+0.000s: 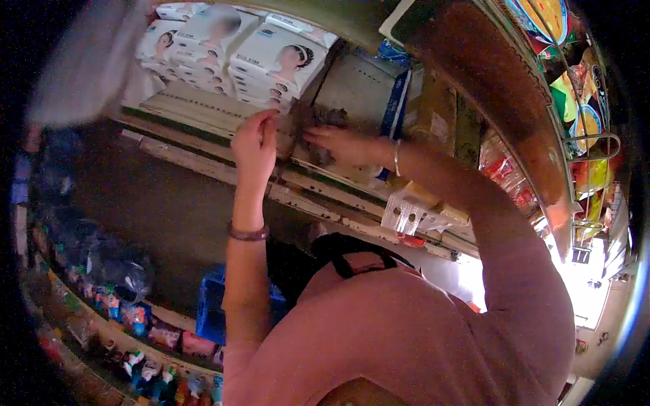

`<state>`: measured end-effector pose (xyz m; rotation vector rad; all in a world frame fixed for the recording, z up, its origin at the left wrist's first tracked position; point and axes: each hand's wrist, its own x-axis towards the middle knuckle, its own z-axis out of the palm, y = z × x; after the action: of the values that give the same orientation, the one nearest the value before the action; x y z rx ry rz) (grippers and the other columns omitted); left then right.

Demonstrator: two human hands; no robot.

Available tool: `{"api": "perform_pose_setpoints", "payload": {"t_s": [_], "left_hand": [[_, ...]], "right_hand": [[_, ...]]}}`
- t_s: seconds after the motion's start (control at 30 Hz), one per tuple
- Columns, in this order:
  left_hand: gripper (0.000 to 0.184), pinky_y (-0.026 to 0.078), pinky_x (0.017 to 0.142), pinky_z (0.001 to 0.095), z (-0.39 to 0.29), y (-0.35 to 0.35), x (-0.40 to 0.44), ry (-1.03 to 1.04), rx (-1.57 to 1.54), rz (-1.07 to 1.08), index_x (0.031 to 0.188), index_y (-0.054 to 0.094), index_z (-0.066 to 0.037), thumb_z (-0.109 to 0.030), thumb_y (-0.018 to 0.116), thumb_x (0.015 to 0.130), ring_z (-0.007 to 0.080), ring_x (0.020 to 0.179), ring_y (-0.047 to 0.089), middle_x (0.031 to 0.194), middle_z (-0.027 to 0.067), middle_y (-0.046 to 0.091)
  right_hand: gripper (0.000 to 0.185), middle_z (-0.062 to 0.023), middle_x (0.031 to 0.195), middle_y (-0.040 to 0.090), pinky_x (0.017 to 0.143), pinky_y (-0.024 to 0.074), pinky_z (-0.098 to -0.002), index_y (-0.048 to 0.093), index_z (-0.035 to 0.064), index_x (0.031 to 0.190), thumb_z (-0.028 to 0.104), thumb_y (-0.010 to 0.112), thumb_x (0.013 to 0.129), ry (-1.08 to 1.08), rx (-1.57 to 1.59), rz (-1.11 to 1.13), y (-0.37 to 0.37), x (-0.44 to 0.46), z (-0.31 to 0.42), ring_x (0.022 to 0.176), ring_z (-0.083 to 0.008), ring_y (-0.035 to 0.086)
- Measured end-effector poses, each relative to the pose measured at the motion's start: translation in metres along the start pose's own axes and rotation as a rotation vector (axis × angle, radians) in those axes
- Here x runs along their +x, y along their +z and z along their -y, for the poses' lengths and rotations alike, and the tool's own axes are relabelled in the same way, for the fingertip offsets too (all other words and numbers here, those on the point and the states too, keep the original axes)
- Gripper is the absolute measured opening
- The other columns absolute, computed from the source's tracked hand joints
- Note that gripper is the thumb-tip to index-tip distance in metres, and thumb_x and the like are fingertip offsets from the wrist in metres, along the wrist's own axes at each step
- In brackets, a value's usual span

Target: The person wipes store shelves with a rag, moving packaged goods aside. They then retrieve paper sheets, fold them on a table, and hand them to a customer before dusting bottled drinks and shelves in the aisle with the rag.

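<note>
My left hand (254,142), with a dark bracelet at its wrist, is raised at the shelf's front edge. Its fingers are curled into a pinch; whatever they hold, if anything, is hidden. Just behind it stand stacked white tissue packs (274,57), each printed with a portrait. My right hand (352,145), with a pale bangle, reaches in from the right. It presses on a crumpled dark grey cloth (332,116), which shows above and below the fingers. Under the cloth is the pale shelf surface (359,81). A brownish blur lies between the two hands.
A cardboard box (433,108) stands right of the shelf's blue edge strip (395,101). Bagged goods hang on wire hooks (592,145) at the far right. Below left are a blue crate (211,304) and a low shelf of small packages (162,336). A white hanging shape (88,68) fills the upper left.
</note>
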<state>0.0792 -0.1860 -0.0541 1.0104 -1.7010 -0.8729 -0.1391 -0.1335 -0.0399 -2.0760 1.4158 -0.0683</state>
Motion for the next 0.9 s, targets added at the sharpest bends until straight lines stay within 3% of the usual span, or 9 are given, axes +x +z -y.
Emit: {"api": "perform_pose_setpoints", "payload": {"t_s": [0.1,0.23,0.27,0.37,0.5,0.53,0.73,0.83,0.9], "left_hand": [[0.017,0.049,0.067,0.0285,-0.004,-0.025,-0.031,-0.1,-0.136,-0.093,0.097,0.062,-0.003,0.0,0.053,0.083,0.0176,0.077,0.065,0.081,0.01,0.065],[0.017,0.048,0.068,0.0272,-0.008,-0.056,-0.083,-0.197,-0.142,-0.086,0.098,0.062,-0.002,-0.001,0.052,0.085,0.0165,0.079,0.064,0.082,0.0095,0.066],[0.016,0.048,0.068,0.0271,-0.002,-0.061,-0.099,-0.239,-0.127,-0.085,0.098,0.063,-0.002,-0.002,0.053,0.085,0.0167,0.079,0.064,0.083,0.0096,0.066],[0.016,0.048,0.067,0.0268,0.03,-0.063,-0.146,-0.345,-0.115,-0.072,0.098,0.063,-0.002,-0.005,0.054,0.086,0.0169,0.078,0.064,0.083,0.0097,0.066],[0.016,0.048,0.066,0.027,0.032,-0.069,-0.177,-0.419,-0.081,0.048,0.097,0.064,-0.003,-0.007,0.054,0.086,0.0164,0.077,0.063,0.083,0.01,0.066],[0.016,0.048,0.066,0.0271,0.028,-0.07,-0.179,-0.438,-0.066,0.089,0.097,0.064,-0.004,-0.008,0.054,0.086,0.0163,0.076,0.063,0.083,0.01,0.066],[0.017,0.048,0.067,0.0278,0.029,-0.086,-0.194,-0.499,-0.002,0.129,0.098,0.064,-0.004,-0.008,0.055,0.085,0.0183,0.076,0.062,0.085,0.0102,0.065],[0.017,0.049,0.069,0.0281,0.044,-0.105,-0.209,-0.467,0.085,0.144,0.099,0.064,-0.004,-0.008,0.057,0.084,0.0191,0.079,0.063,0.089,0.011,0.065],[0.017,0.048,0.07,0.0286,0.032,-0.117,-0.206,-0.494,0.082,0.079,0.098,0.064,-0.004,-0.008,0.057,0.083,0.0197,0.078,0.062,0.09,0.0119,0.064]], "right_hand": [[0.055,-0.0194,0.138,0.035,0.102,0.0338,-0.0397,0.037,-0.0004,0.131,-0.001,0.046,0.077,0.104,0.277,-0.049,-0.027,0.004,-0.006,0.123,-0.0325,0.04],[0.053,-0.0191,0.135,0.038,0.097,0.0399,-0.0411,0.039,-0.001,0.129,0.001,0.049,0.077,0.237,-0.364,-0.232,-0.008,0.054,-0.082,0.114,-0.0323,0.048],[0.055,-0.018,0.134,0.039,0.098,0.0385,-0.0397,0.04,0.0029,0.13,0.003,0.051,0.077,0.262,-0.285,-0.172,0.001,0.057,-0.089,0.114,-0.0339,0.047],[0.054,-0.0161,0.132,0.04,0.099,0.0366,-0.0412,0.043,0.0068,0.129,0.005,0.053,0.076,-0.035,-0.497,-0.129,0.017,0.014,-0.006,0.118,-0.0356,0.041],[0.052,-0.0132,0.128,0.042,0.094,0.0378,-0.0447,0.05,0.0093,0.123,0.009,0.062,0.072,0.285,-0.464,-0.28,0.02,0.046,-0.04,0.117,-0.035,0.038],[0.052,-0.0129,0.125,0.044,0.091,0.0408,-0.0438,0.051,0.0102,0.122,0.007,0.059,0.071,0.275,-0.542,-0.308,-0.014,0.033,0.008,0.112,-0.0336,0.042],[0.049,-0.0129,0.124,0.045,0.088,0.0429,-0.0433,0.052,0.0099,0.121,0.01,0.056,0.073,0.005,-0.551,-0.273,0.043,0.035,0.02,0.108,-0.0326,0.045],[0.052,-0.0112,0.124,0.044,0.088,0.0434,-0.0431,0.053,0.0112,0.12,0.006,0.058,0.069,0.276,-0.684,-0.301,0.002,0.05,-0.011,0.107,-0.0317,0.045],[0.051,-0.0121,0.121,0.045,0.088,0.0436,-0.0424,0.053,0.0109,0.119,0.004,0.057,0.069,0.347,-0.692,-0.147,0.0,0.06,-0.009,0.106,-0.031,0.045]]}}
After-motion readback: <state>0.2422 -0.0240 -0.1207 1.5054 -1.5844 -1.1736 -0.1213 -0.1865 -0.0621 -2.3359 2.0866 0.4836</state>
